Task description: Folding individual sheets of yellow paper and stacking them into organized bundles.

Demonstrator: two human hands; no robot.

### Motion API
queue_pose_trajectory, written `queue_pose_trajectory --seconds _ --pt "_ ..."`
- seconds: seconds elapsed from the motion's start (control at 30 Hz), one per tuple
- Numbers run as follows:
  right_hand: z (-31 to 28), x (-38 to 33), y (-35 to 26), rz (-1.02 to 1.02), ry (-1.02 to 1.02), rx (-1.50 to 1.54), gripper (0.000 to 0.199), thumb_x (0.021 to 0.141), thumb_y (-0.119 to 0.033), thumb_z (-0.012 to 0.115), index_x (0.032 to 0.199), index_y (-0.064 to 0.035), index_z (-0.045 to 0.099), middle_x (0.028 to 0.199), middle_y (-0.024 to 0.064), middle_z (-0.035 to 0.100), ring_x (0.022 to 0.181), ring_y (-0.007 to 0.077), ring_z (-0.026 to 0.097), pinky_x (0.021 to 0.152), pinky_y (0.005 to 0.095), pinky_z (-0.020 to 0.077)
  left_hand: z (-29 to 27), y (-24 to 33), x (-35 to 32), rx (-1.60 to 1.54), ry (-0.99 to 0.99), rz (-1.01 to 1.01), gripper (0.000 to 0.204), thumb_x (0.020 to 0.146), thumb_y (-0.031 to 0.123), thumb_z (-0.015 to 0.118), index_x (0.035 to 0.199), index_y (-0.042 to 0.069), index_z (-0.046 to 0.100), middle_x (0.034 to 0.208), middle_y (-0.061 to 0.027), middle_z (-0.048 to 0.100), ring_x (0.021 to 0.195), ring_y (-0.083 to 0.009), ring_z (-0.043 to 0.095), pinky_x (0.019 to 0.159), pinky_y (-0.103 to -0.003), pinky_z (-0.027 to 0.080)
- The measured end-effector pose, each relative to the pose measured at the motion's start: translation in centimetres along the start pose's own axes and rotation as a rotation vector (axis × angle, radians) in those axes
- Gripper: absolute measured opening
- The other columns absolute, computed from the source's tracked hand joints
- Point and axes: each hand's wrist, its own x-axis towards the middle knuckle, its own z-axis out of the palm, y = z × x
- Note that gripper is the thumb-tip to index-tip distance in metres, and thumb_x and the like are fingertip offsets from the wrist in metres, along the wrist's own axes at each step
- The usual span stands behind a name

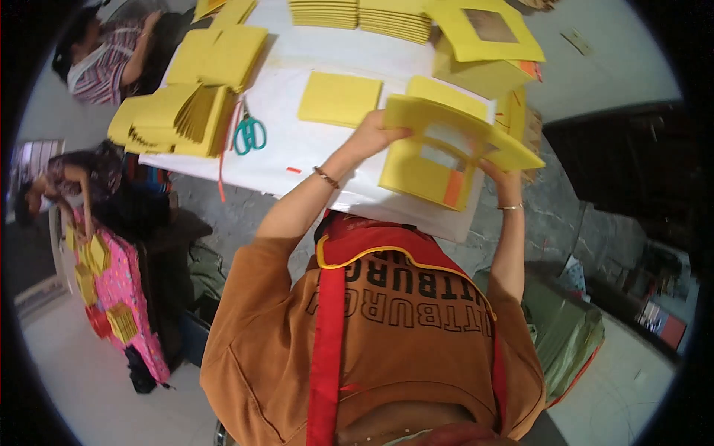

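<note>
Between my hands is a folded yellow piece with cut-out windows (416, 171), stiff like felt or card, tilted over the table's near edge. An orange-red patch shows low on it. My left hand (375, 135) grips its upper left edge, thumb on the near face and other fingers mostly hidden. My right hand (502, 177) holds it from the right, fingertips partly covered by the yellow layers. Just beyond my left hand lies a flat yellow stack (341, 98). Another yellow piece (450, 95) rests behind the held one.
Green-handled scissors (249, 134) lie on the white table (279, 160) beside thick yellow stacks (178, 119). More yellow piles (390, 18) line the far side, with a windowed piece (483, 33) at far right. Two people work at left, one by a pink-covered table (145, 312).
</note>
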Motion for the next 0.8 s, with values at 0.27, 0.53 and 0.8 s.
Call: queue_pose_trajectory --seconds 0.27,0.53,0.8 --pt "-0.1 1.1 -1.5 0.056 -0.029 0.151 0.028 0.075 -0.015 0.064 0.098 -0.0009 0.056 0.091 0.0016 0.058 0.08 0.0096 0.053 0.072 0.0251 0.0433 0.4 2.9 -0.2 -0.376 0.071 -0.19 0.031 0.075 0.002 0.061 0.104 -0.003 0.054 0.097 -0.0077 0.06 0.087 -0.0147 0.056 0.076 -0.027 0.045" --pt "0.5 -0.8 -1.0 0.104 0.082 0.454 0.026 0.079 -0.012 0.06 0.102 -0.0022 0.055 0.093 0.0011 0.058 0.084 0.0104 0.054 0.076 0.0252 0.0435 1.4 4.4 -2.1 -0.323 0.018 -0.243 0.029 0.078 0.005 0.061 0.105 -0.001 0.055 0.097 -0.0056 0.059 0.088 -0.0129 0.055 0.077 -0.027 0.045" --pt "0.7 -1.3 3.0 0.004 0.02 0.285 0.02 0.079 -0.013 0.061 0.096 -0.0038 0.058 0.09 -0.0009 0.058 0.082 0.0079 0.053 0.071 0.0245 0.0433 1.0 0.7 -0.9 -0.104 -0.024 -0.119 0.023 0.078 0.009 0.062 0.098 -0.002 0.059 0.097 -0.0057 0.06 0.088 -0.0123 0.055 0.078 -0.025 0.043"
